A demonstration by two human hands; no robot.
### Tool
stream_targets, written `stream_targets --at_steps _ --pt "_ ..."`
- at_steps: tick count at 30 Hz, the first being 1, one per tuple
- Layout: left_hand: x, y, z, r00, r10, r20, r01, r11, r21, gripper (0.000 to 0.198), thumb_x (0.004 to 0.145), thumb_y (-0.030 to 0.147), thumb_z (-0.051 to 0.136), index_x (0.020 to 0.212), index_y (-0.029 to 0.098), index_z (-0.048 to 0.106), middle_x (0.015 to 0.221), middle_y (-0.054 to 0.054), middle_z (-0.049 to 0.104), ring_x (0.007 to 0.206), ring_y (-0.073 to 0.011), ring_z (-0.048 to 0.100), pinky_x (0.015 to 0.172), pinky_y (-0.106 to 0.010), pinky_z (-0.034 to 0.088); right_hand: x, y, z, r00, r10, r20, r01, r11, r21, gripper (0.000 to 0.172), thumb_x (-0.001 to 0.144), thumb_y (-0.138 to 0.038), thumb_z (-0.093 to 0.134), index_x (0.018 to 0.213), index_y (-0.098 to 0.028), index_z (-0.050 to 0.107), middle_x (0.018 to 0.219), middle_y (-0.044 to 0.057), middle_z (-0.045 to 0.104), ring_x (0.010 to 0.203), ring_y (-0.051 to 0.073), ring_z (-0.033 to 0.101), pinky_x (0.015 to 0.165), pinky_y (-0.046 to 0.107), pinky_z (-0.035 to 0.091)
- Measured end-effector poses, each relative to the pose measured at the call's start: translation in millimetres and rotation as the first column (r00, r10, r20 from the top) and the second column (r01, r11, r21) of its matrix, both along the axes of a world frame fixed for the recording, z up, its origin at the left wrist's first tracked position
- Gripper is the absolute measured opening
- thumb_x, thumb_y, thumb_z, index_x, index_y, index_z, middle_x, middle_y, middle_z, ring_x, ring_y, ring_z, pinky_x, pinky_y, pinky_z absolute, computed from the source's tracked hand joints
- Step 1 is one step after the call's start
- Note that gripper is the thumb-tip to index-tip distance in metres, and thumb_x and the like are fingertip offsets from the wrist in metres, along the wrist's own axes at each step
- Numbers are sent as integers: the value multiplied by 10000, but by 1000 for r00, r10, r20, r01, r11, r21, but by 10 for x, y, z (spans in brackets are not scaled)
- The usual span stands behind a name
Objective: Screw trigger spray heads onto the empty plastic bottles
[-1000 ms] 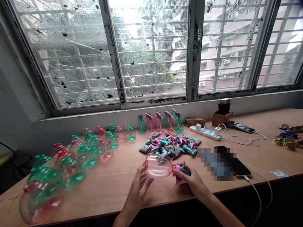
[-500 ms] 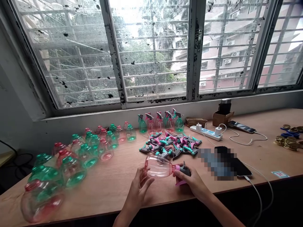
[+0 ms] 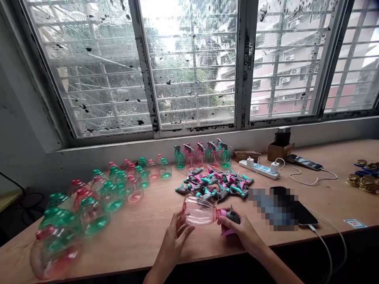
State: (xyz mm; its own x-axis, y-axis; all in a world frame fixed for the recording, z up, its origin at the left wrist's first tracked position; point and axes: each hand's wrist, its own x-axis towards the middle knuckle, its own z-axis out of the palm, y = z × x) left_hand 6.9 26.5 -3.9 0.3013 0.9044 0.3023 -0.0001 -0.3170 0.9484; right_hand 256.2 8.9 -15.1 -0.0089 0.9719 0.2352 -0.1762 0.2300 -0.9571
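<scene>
A clear pink spray bottle [image 3: 199, 211] lies sideways in the air above the table's front part, between my two hands. My left hand [image 3: 177, 232] is closed around its base end, fingers underneath and thumb along the near side. At the neck, my right hand [image 3: 238, 228] grips the pink-and-grey spray head [image 3: 232, 216], which sits on the bottle's mouth. Whether the collar is screwed tight I cannot tell. Just beyond the bottle lies a heap of loose pink, green and grey spray heads [image 3: 217, 183].
Open pink and green bottles [image 3: 109, 193] crowd the left side. Several bottles with spray heads [image 3: 201, 156] stand by the wall. At right are a power strip [image 3: 260, 169], phones [image 3: 304, 159] with cables, a small cardboard box [image 3: 280, 152] and gold-coloured pieces [image 3: 363, 181].
The view has shifted slightly, so the whole scene sits a little lower and to the right. Both hands keep their hold on the spray bottle, with barely any visible movement.
</scene>
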Motion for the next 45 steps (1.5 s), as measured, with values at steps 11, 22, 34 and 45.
stream_targets --at_steps 11,22,34,45 --pt "-4 -1 -13 1000 20 -17 -20 1000 3 396 933 481 668 1208 233 529 1275 -120 695 1270 -314 620 1079 -445 494 -6 -17 23 999 30 -15 -30 1000 -2 376 799 -481 834 933 -161 690 683 1 700 572 154 638 565 258 504" --pt "-5 -17 32 999 39 -5 -39 999 -18 475 841 491 772 1176 235 553 1376 -145 654 1345 -344 569 1144 -500 436 -12 -28 35 998 25 -53 -27 999 -24 385 778 -483 848 939 -167 699 690 0 709 565 166 644 563 272 514" --pt "5 -16 42 994 99 -40 -96 993 75 504 879 391 751 1325 263 554 1468 -98 582 1445 -319 455 1178 -441 406 -3 -4 24 994 32 -104 -35 999 -29 385 778 -478 850 945 -173 685 717 3 711 580 163 641 564 277 536" --pt "12 -57 57 996 81 -34 -79 995 61 404 899 408 727 1242 262 568 1390 -92 641 1400 -315 512 1155 -436 434 -24 -16 62 997 15 -77 -17 999 -32 403 741 -509 867 878 -174 690 671 -5 683 574 168 637 547 276 540"
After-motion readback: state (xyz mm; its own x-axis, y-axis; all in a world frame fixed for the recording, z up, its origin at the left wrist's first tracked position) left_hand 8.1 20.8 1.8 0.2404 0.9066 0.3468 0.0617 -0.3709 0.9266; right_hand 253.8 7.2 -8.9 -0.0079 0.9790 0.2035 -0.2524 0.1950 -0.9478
